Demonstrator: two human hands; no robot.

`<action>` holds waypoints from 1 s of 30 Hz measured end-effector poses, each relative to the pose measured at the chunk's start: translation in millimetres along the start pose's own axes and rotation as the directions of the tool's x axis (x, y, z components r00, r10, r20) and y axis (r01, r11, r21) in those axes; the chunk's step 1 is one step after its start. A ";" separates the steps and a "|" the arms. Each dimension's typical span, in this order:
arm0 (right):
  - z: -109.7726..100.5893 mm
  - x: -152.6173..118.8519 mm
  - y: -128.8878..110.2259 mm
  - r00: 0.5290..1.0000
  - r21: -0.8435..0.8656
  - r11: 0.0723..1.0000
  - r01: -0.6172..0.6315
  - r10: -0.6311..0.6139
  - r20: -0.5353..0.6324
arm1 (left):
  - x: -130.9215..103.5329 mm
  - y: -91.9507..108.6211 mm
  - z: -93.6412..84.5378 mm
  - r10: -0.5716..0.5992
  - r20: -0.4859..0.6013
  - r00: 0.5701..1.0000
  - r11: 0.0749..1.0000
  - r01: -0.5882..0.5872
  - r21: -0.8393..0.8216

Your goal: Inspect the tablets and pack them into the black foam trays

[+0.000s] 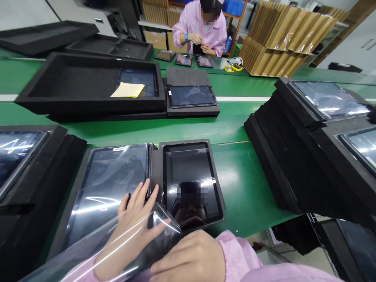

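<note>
A sheet of clear plastic film (96, 231) stretches from the lower left up to my right hand (190, 254), whose curled fingers close on its corner side. My left hand (135, 219) is seen partly through the film, its fingers spread over the lower right of a film-covered tablet (114, 176) in a black foam tray. Whether the fingertips press on that tablet is unclear. Just right of it, a bare tablet (190, 168) with a dark, glossy screen lies in a foam holder (209, 144).
Foam trays with tablets are stacked at left (58, 156) and right (282, 156). Across the green table (235, 168) stand a deep foam tray (88, 102) with a yellow paper (127, 90) and another tablet (192, 96). A co-worker in pink (185, 23) sits opposite, near cardboard dividers (282, 35).
</note>
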State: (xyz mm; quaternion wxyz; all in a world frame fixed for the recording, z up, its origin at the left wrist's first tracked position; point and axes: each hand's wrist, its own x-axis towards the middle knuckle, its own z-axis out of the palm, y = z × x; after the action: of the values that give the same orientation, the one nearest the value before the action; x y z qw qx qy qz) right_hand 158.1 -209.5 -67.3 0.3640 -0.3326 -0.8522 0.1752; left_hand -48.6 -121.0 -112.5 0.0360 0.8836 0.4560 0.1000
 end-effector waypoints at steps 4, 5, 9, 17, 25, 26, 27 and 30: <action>-18.6 -1.8 -2.0 0.947 0.262 0.962 -0.075 0.151 -0.284 | 0.6 4.1 -1.6 -0.005 -0.012 1.000 0.999 0.004 -0.042; -22.7 -4.8 -2.0 0.919 0.256 0.958 -0.131 0.214 -0.331 | 0.9 5.0 -2.4 -0.002 -0.014 1.000 0.999 0.001 -0.048; -31.8 -26.6 5.5 0.696 0.075 0.850 -0.522 0.475 -0.539 | 2.9 6.7 -6.8 0.002 0.007 1.000 0.998 -0.001 -0.066; -23.2 -49.8 26.5 0.403 -0.022 0.445 -0.895 0.786 -0.469 | 5.8 33.5 -7.4 -0.055 -0.058 0.997 0.987 0.045 -0.152; -19.9 -38.9 23.9 0.272 0.110 0.369 -0.923 0.827 -0.491 | 25.0 71.2 -6.1 -0.399 0.116 0.909 0.560 0.342 -0.754; -20.5 -39.2 25.0 0.255 0.153 0.367 -0.918 0.839 -0.480 | 28.7 76.3 -12.8 -0.421 0.195 0.886 0.384 0.369 -0.846; -21.6 -40.0 25.9 0.236 0.197 0.362 -0.911 0.850 -0.471 | 32.3 81.9 -20.7 -0.406 0.277 0.871 0.191 0.378 -0.906; -28.0 -45.6 25.3 0.119 0.361 0.310 -0.880 0.878 -0.463 | 40.2 96.6 -45.4 -0.208 0.418 0.884 -0.255 0.364 -0.896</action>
State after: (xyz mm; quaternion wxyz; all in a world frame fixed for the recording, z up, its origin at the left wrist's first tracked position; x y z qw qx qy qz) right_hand 213.2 -221.4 -85.1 0.4319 -0.8040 -0.3300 0.2412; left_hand 41.7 -145.8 -47.4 0.7371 0.4083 0.4076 0.3519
